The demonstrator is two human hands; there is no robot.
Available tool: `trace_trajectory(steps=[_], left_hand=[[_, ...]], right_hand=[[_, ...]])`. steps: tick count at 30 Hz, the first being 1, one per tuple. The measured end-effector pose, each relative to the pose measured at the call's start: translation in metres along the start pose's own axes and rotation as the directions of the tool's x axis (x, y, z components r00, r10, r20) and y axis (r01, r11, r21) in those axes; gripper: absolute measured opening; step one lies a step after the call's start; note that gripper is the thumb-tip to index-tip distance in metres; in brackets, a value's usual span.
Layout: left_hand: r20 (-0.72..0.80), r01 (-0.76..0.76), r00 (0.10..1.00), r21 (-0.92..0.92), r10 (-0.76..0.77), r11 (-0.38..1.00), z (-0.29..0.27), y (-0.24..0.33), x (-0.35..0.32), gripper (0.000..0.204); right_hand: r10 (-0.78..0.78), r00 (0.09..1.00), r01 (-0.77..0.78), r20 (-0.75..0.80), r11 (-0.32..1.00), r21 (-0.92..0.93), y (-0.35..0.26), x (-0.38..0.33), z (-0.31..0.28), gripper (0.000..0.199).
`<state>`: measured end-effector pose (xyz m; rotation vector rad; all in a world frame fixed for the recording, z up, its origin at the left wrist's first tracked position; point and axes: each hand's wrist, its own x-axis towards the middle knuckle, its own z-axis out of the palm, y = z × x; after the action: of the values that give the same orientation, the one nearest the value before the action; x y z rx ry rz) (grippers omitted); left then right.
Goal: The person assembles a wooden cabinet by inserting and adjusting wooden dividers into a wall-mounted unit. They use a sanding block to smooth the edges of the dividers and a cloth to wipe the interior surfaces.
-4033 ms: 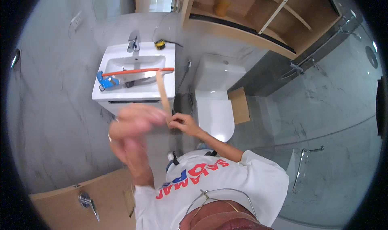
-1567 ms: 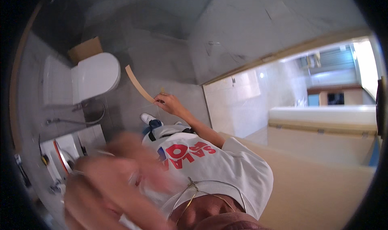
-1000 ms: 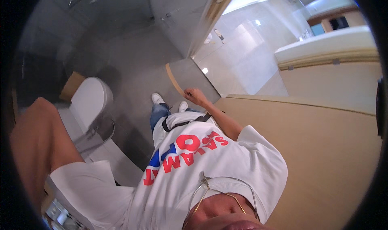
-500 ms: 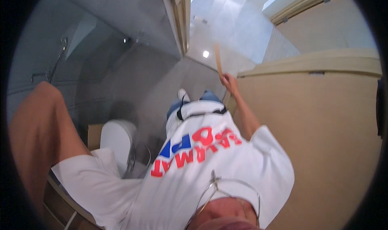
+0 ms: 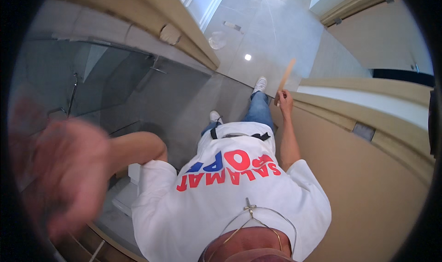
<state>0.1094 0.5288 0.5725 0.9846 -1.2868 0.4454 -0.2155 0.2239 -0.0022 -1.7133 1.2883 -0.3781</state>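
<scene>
R hand (image 5: pixel 285 101) pinched tan strip (image 5: pixel 287 74), best kept clr of door (image 5: pixel 350 174); L hand (image 5: pixel 73 174), frame left, blurred; couldn't tell grip.

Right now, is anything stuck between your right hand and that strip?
Nothing visible is: the right hand pinches the strip near its lower end. The left hand, blurred, is well away on the other side.

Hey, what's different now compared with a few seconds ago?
The person turned from the sink toward the doorway, carrying the tan strip. The left hand, near the strip earlier, is now away from it, blurred at the left. The right hand still holds the strip.
</scene>
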Motion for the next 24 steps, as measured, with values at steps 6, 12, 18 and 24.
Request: trace_trajectory(steps=[6, 12, 18, 24], left_hand=[[0.289, 0.728, 0.426, 0.453, -0.857, 0.514, 0.138, -0.158, -0.143, 0.031], [0.239, 0.81, 0.047, 0.558, -0.97, 0.177, 0.206, -0.246, -0.259, 0.036], [0.01, 0.88, -0.018, 0.474, -1.0, -0.011, 0.239, -0.307, -0.31, 0.046], [-0.25, 0.989, -0.115, 0.061, -0.961, -0.134, 0.246, -0.39, -0.351, 0.043]], right_hand=[[-0.092, 0.992, 0.093, 0.087, 0.996, -0.003, -0.045, 0.144, -0.003, 0.039], [-0.228, 0.914, 0.2, 0.336, 0.973, 0.115, -0.143, 0.229, 0.014, 0.037], [-0.264, 0.693, 0.174, 0.671, 0.964, 0.2, -0.187, 0.236, 0.068, 0.024], [-0.385, 0.492, 0.434, 0.781, 0.886, 0.163, -0.263, 0.228, 0.077, 0.024]])
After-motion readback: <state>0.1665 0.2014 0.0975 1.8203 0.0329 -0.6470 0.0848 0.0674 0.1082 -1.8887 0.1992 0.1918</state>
